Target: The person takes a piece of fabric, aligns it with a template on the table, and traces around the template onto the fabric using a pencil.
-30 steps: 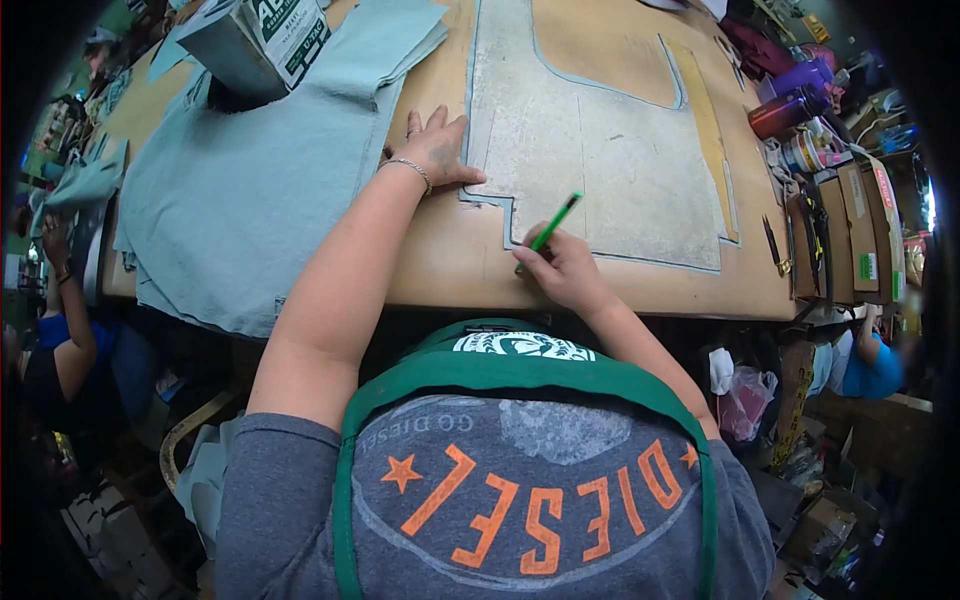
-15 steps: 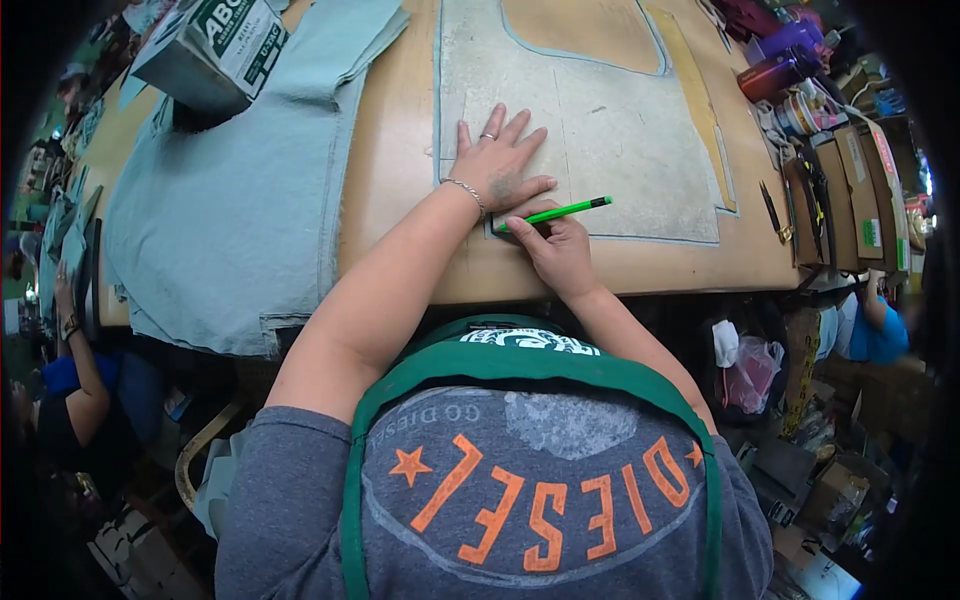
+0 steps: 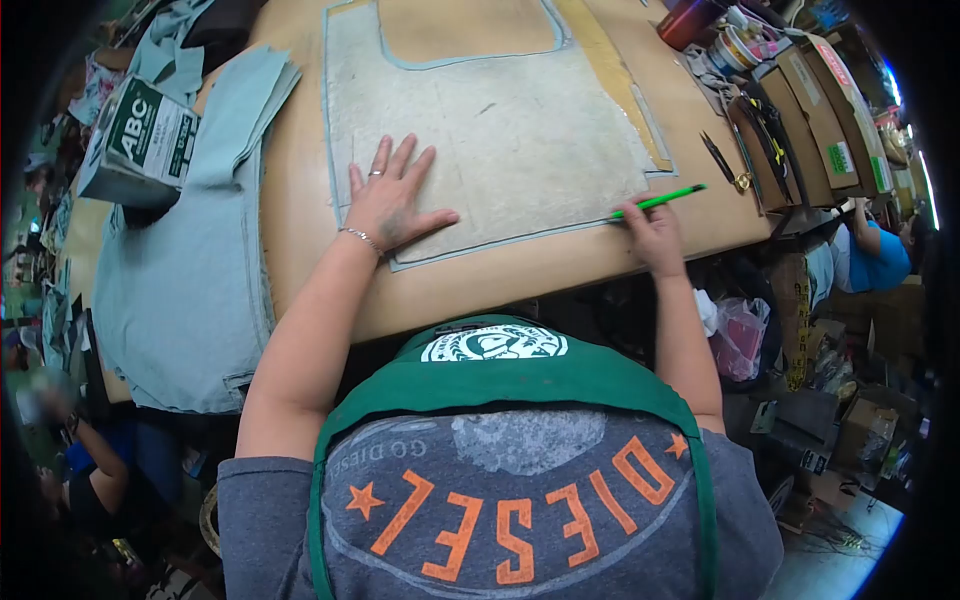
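My left hand (image 3: 396, 200) lies spread on the lower left part of a large pale pattern sheet (image 3: 500, 140), fingers apart, a ring and a bracelet on it. Blue-grey material shows as a thin rim round the sheet's edges. My right hand (image 3: 650, 230) grips a green pencil (image 3: 660, 201), its tip at the sheet's bottom edge toward the right corner. A yellow strip (image 3: 610, 75) runs along the sheet's right side.
Stacked blue-grey fabric (image 3: 185, 300) covers the table's left, with an ABC box (image 3: 140, 140) on it. At right are compasses (image 3: 725, 165), cardboard boxes (image 3: 815, 130), a tape roll (image 3: 735, 50) and a dark red bottle (image 3: 690, 20). Other people are at both sides.
My right hand has moved right along the sheet's bottom edge with the pencil. My left hand went from beside the notch onto the sheet. The whole view has shifted and turned.
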Available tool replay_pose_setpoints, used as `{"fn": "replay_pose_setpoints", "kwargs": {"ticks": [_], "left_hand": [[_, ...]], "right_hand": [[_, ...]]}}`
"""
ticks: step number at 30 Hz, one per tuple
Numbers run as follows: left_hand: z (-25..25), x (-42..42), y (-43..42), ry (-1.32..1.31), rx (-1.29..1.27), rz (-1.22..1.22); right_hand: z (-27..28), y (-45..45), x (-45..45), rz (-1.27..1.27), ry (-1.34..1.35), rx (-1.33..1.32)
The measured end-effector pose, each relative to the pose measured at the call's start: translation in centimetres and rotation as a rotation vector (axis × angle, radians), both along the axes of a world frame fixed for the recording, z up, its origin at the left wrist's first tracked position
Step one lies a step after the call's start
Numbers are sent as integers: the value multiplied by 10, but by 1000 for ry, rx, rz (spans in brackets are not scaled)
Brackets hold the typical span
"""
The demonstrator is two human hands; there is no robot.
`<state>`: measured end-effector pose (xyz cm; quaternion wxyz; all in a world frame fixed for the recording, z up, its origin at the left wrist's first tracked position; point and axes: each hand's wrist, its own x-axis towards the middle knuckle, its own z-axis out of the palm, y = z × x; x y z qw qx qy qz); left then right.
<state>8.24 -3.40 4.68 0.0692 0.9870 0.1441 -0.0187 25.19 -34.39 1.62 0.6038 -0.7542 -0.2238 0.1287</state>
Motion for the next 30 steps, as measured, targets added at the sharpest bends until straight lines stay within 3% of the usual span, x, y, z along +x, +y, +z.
{"fn": "replay_pose_setpoints", "kwargs": {"ticks": [6,9,11,15,18,27,30], "left_hand": [[4,5,-4,44,18,17],[-2,2,1,28,28,12],[-6,2,2,-6,18,4],[-6,1,1,-20,16,15],[-10,0,4,-25,14,6],[-14,-1,7,-64,9,-5],[-12,0,6,-51,7,-3]], "right_hand": [[16,-60,53,-262,-72,132],[26,-1,12,-97,14,283],[28,51,-37,43,211,288],[13,121,-104,419,188,180],[5,146,-127,466,204,187],[-5,163,-143,387,-172,96],[-1,166,-149,392,-131,50]]}}
